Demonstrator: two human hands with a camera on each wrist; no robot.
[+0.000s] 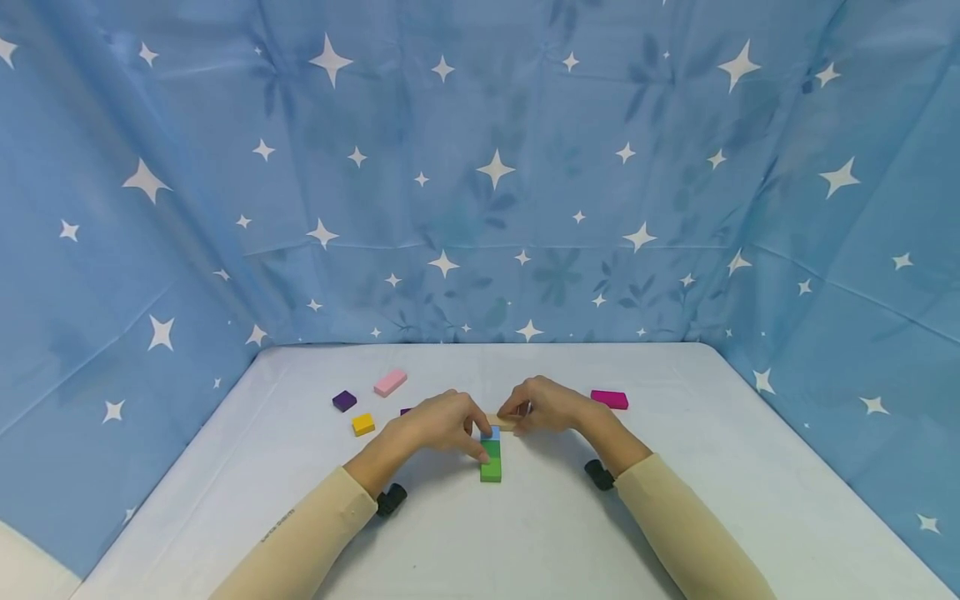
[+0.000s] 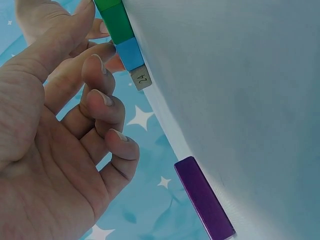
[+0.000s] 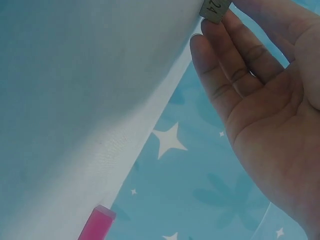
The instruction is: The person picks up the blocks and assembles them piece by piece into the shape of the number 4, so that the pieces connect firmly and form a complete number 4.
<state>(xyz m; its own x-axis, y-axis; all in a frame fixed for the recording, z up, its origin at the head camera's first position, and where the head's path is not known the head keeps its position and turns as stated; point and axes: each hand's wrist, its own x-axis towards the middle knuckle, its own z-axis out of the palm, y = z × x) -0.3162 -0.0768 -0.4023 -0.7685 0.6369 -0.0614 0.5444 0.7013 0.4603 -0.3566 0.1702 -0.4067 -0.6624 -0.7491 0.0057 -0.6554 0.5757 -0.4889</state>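
A light green block [image 1: 491, 472], a darker green block [image 1: 491, 449] and a blue block [image 1: 491, 433] lie end to end on the table. My left hand [image 1: 448, 425] touches this row, thumb by the green blocks and index finger at the blue one; its other fingers curl loosely without a hold. Across the far end of the row lies a natural wooden block [image 1: 504, 422], whose end reads 24 in both wrist views. With thumb and fingers, my right hand [image 1: 550, 404] pinches that wooden block [image 3: 216, 10].
Left of the row lie a yellow block [image 1: 363, 425], a small dark purple block [image 1: 344, 401], a pink block [image 1: 391, 382] and a purple block [image 2: 204, 199], mostly hidden in the head view. A magenta block [image 1: 610, 400] lies right, on the white table [image 1: 750, 500].
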